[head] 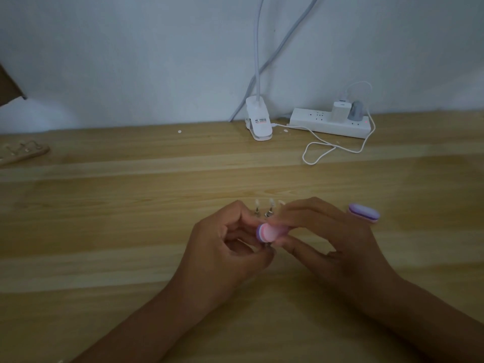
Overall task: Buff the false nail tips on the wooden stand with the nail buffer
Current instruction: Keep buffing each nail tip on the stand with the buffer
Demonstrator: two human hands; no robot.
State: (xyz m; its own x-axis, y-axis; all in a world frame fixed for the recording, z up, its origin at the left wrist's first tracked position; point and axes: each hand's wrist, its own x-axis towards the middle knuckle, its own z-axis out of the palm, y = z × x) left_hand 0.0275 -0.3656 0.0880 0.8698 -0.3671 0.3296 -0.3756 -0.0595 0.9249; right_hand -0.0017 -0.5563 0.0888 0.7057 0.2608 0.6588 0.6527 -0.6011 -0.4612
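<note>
Nothing legible in view.
The only print is on a small label on the white lamp clip: a few dark lines above a red one, too small and blurred to read. Any marks on the power strip and its charger cannot be made out.

Dim, flat, bluish light is recorded throughout, with no glare and only faint shadows on the table. The wall is rendered grey and grainy. The nail buffer is softened by blur. The table's plank lines are slightly bowed by the wide-angle lens.
</note>
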